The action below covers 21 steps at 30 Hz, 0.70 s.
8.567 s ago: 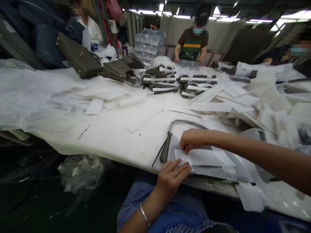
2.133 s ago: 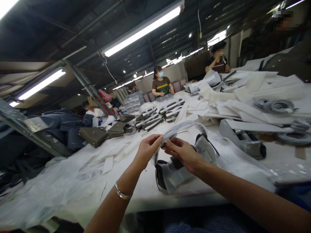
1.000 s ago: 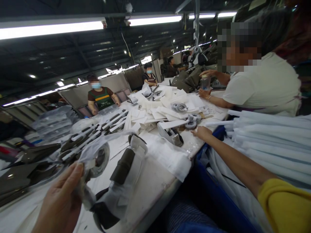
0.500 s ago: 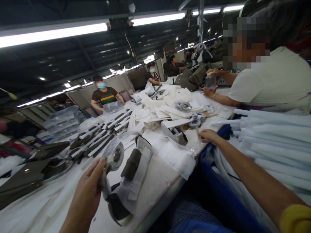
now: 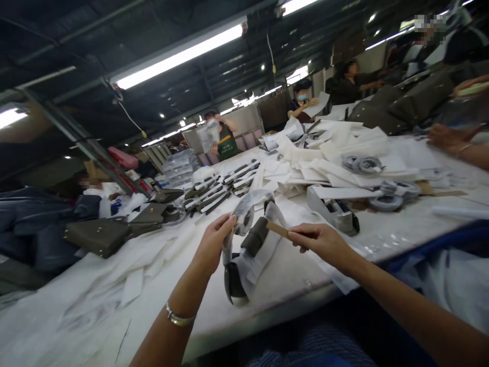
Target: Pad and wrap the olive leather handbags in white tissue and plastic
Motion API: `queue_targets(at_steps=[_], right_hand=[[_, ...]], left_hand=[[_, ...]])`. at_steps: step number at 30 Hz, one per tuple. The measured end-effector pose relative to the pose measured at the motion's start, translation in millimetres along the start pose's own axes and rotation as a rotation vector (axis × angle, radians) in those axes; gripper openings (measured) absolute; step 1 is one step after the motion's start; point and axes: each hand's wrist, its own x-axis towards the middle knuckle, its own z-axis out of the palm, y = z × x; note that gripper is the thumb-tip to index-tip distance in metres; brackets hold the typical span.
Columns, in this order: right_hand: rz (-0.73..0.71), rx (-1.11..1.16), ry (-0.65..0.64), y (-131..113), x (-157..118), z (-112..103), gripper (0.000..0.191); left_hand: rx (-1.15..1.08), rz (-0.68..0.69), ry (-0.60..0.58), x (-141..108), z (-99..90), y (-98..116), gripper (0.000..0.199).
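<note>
My left hand is closed on the end of a dark olive strap that is partly wrapped in translucent sheet. The strap curves in a loop, with its black lower end near the table. By the fingertips is a ring-shaped piece in clear plastic. My right hand pinches a narrow brown strip between thumb and fingers. Its far end reaches the strap's olive middle; whether the two touch, I cannot tell.
White sheets and grey coils pile up on the table. Wrapped straps lie behind my left hand, olive bags further left. A co-worker's hand is at the right. Other people stand across the table.
My right hand has come from the table's right side to the strap, bringing the brown strip. My left hand keeps its hold. The view has turned left.
</note>
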Motion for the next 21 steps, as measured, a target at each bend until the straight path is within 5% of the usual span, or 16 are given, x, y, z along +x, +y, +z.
queue_targets(at_steps=[4,9,16,21], right_hand=[[-0.041,-0.034,0.003,-10.7,24.4,34.7,0.035],[-0.069,0.18,-0.152,-20.1,44.7,60.3,0.038],[0.059,0.606,-0.407,-49.4,36.2,61.3,0.027],[0.115,0.518,-0.259,-54.9,31.2,64.9,0.043]], left_hand=[[0.129,0.065,-0.032,-7.3,2.2,3.7,0.038],[0.211,0.094,-0.083,-17.0,8.2,13.2,0.04],[0.322,0.159,-0.088,-19.6,10.3,18.2,0.04],[0.336,0.192,-0.019,-17.1,8.5,6.9,0.049]])
